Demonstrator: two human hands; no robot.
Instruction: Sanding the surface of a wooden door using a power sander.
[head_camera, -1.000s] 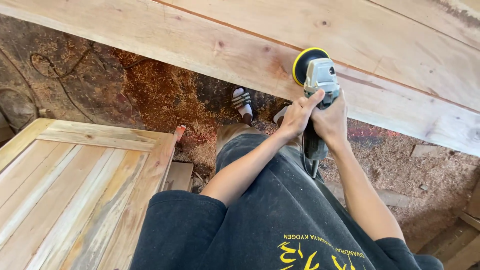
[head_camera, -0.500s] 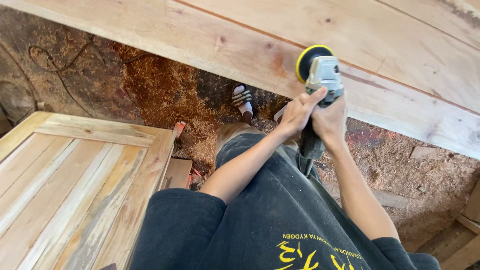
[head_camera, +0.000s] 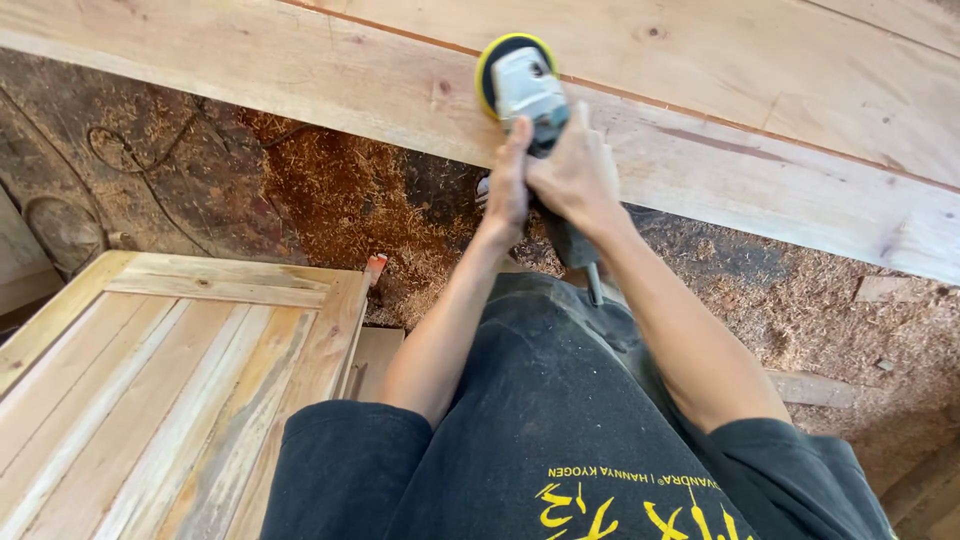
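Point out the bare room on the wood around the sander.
Free: the pale wooden plank right of the grey sander with the yellow pad, and its left stretch. The slatted wooden panel is also bare. Crowded: both hands, left and right, clasp the sander.

I'm looking down into a woodworking shop. Raw planks (head_camera: 700, 90) run across the top, sawdust (head_camera: 340, 190) and shavings cover the dirt floor, and a slatted wooden panel (head_camera: 160, 390) sits at my left beside a loose cable (head_camera: 120, 150).
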